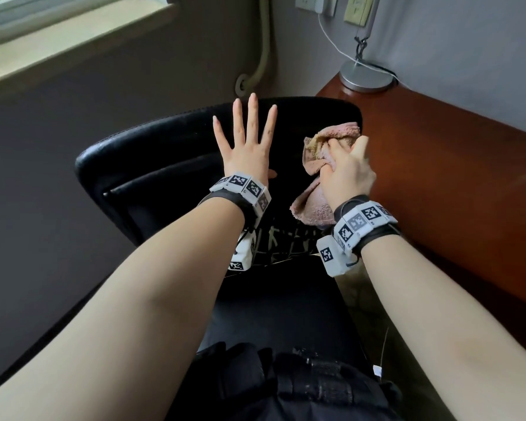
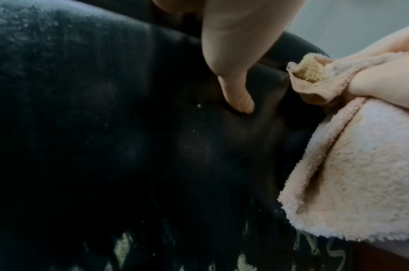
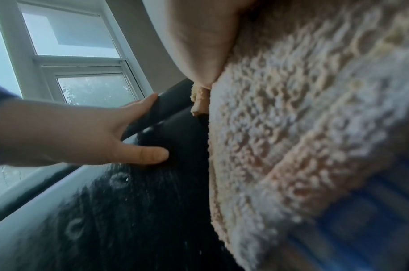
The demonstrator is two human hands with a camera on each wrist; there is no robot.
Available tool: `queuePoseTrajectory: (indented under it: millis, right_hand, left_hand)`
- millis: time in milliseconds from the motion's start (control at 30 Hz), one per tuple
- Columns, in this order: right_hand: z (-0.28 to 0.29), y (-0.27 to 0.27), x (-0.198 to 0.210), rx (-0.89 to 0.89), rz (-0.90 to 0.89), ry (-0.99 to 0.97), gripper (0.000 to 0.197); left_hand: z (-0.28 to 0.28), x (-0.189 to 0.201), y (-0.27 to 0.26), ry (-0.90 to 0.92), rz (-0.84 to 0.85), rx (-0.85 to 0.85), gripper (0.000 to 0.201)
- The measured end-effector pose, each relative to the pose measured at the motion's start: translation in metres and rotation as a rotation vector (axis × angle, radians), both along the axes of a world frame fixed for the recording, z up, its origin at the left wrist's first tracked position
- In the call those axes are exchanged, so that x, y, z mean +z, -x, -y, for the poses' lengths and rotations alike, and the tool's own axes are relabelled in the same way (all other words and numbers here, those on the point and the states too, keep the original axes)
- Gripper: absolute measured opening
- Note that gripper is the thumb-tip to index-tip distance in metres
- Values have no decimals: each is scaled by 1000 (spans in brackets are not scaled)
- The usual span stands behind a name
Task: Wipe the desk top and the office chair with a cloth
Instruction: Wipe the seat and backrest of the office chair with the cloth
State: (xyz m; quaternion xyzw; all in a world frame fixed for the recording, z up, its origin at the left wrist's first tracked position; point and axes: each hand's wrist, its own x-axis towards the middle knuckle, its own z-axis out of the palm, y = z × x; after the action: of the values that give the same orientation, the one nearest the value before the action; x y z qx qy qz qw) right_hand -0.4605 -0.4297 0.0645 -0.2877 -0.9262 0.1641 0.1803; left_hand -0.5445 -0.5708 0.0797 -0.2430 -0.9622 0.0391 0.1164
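Observation:
A black office chair (image 1: pixel 152 165) stands before me, its backrest (image 2: pixel 106 128) facing me. My left hand (image 1: pixel 246 141) lies flat on the backrest with fingers spread straight; its thumb (image 2: pixel 236 99) presses the black upholstery. My right hand (image 1: pixel 346 171) grips a bunched pink-and-tan fleece cloth (image 1: pixel 322 156) against the right side of the backrest. The cloth (image 2: pixel 352 174) hangs down below the fist, and in the right wrist view the cloth (image 3: pixel 303 137) fills most of the picture. The red-brown desk top (image 1: pixel 456 183) runs along the right, next to the chair.
A silver lamp base (image 1: pixel 368 77) with a white cable sits on the desk's far corner. Wall sockets (image 1: pixel 316 1) are above it. A windowsill (image 1: pixel 58 38) runs along the upper left, with a pipe (image 1: pixel 261 56) in the corner. A black-and-white patterned cushion (image 1: pixel 286 241) lies on the seat.

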Motion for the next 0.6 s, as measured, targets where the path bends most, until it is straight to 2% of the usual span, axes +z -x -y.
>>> queuePoseTrajectory:
  millis: [100,233,300,433,600]
  right_hand:
    - [3,-5,-6,20,27,-17,47]
    - [6,-21,-33,60,163,-26,21]
    - [6,-28,-46,80,231,-3,16]
    - [3,-36,-52,98,331,-16,15]
    - [-5,-41,-45,97,531,-13,26]
  left_hand:
    - [-1,-1,-1,6,-21,-5,118]
    - [0,-4,0,10,-32,-19,116]
    - [0,-4,0,12,-25,-25,116]
    - [-2,1,-2,9,-1,-21,115]
    - [-2,5,-5,30,26,-16,118]
